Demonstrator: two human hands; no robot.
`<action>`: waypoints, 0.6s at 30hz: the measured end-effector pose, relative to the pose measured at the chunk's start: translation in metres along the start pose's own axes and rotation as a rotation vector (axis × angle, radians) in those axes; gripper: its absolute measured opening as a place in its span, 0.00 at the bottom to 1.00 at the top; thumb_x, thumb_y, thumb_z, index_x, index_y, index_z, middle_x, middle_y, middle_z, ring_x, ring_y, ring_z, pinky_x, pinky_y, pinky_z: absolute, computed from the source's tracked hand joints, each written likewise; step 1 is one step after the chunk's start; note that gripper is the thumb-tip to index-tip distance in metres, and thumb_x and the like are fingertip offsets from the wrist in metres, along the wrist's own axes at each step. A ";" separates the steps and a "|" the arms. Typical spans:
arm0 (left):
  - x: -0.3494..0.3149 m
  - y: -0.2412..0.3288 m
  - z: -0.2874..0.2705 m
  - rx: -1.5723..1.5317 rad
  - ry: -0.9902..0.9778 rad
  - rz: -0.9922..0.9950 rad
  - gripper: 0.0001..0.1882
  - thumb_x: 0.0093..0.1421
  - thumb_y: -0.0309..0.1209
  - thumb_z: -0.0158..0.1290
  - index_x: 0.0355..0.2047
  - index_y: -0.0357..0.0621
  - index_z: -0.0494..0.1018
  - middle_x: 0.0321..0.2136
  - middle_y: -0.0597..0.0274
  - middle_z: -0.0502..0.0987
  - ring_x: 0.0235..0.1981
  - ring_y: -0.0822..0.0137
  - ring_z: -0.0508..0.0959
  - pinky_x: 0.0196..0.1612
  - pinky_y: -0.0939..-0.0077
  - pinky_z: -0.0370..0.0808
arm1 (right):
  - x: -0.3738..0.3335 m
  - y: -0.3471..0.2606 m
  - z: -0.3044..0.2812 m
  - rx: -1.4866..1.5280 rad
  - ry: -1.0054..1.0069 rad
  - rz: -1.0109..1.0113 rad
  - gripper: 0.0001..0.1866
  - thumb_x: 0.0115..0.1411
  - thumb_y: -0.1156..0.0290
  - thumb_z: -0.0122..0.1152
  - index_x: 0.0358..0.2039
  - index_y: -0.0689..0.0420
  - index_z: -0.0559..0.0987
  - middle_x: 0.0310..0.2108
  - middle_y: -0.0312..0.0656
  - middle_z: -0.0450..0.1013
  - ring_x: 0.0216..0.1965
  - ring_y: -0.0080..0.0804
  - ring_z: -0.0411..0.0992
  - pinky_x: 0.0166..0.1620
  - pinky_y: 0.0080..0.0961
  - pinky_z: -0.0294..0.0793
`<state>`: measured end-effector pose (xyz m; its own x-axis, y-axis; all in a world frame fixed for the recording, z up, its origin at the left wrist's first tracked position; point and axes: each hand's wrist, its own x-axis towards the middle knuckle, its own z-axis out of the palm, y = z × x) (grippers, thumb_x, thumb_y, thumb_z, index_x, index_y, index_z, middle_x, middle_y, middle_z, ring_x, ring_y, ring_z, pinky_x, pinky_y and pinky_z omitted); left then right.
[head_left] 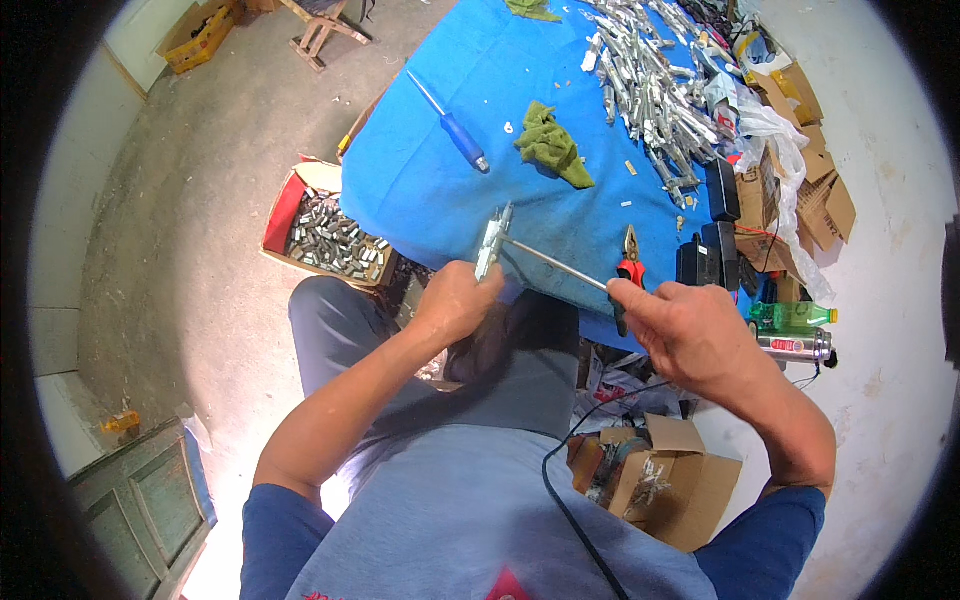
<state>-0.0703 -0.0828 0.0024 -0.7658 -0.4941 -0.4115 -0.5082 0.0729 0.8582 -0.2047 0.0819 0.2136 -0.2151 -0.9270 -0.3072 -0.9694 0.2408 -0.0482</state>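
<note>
My left hand (455,305) is closed around the lower end of a slim silver metal part (492,243), which points up and away over the near edge of the blue-covered table (430,190). In my right hand (695,335) is a screwdriver (558,264); its handle is hidden in my fist. The long shaft runs leftward, and its tip meets the side of the metal part. Just left of my right hand lie pliers (631,270) with red and black grips. Farther off rest a blue-handled screwdriver (462,138) and a crumpled green cloth (553,150).
A heap of similar silver parts (655,100) covers the table's far right. Black boxes (708,255), a green bottle (795,316) and a steel flask (795,347) line the right side. An open box of small metal pieces (335,235) stands left; a cardboard box (690,490) sits low right.
</note>
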 end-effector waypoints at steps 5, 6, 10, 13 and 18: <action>0.002 -0.005 0.001 -0.004 -0.011 -0.013 0.29 0.61 0.49 0.46 0.24 0.29 0.75 0.21 0.33 0.74 0.30 0.35 0.77 0.37 0.50 0.72 | 0.007 0.019 -0.003 0.575 -0.106 0.232 0.15 0.62 0.68 0.57 0.48 0.55 0.79 0.24 0.52 0.74 0.23 0.42 0.75 0.29 0.33 0.73; 0.002 -0.005 0.002 -0.017 -0.009 -0.005 0.29 0.61 0.49 0.46 0.24 0.29 0.75 0.21 0.33 0.74 0.30 0.35 0.77 0.37 0.50 0.72 | 0.006 0.026 0.002 0.722 -0.172 0.366 0.16 0.63 0.67 0.57 0.50 0.55 0.79 0.23 0.51 0.73 0.23 0.38 0.74 0.30 0.32 0.73; 0.004 -0.009 0.005 -0.036 0.006 -0.012 0.29 0.61 0.49 0.47 0.24 0.29 0.75 0.19 0.36 0.74 0.27 0.39 0.78 0.35 0.51 0.72 | -0.009 0.023 0.037 0.429 0.104 0.164 0.17 0.62 0.70 0.60 0.51 0.56 0.79 0.23 0.44 0.73 0.25 0.31 0.73 0.31 0.29 0.71; 0.006 -0.011 0.000 -0.092 -0.012 0.007 0.29 0.61 0.49 0.48 0.23 0.28 0.74 0.17 0.40 0.74 0.24 0.45 0.78 0.34 0.53 0.72 | -0.017 0.016 0.037 0.261 0.193 0.084 0.18 0.59 0.73 0.62 0.51 0.56 0.79 0.24 0.45 0.73 0.25 0.37 0.73 0.30 0.29 0.70; 0.007 -0.011 -0.001 -0.061 -0.016 -0.014 0.31 0.61 0.50 0.48 0.22 0.25 0.73 0.16 0.43 0.72 0.22 0.50 0.77 0.33 0.53 0.72 | -0.026 0.013 0.039 0.258 0.204 0.075 0.18 0.59 0.73 0.62 0.50 0.54 0.80 0.24 0.45 0.73 0.25 0.40 0.72 0.29 0.31 0.70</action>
<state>-0.0697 -0.0881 -0.0096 -0.7653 -0.4805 -0.4283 -0.4944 0.0127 0.8691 -0.2070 0.1206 0.1835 -0.3296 -0.9359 -0.1240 -0.8935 0.3517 -0.2794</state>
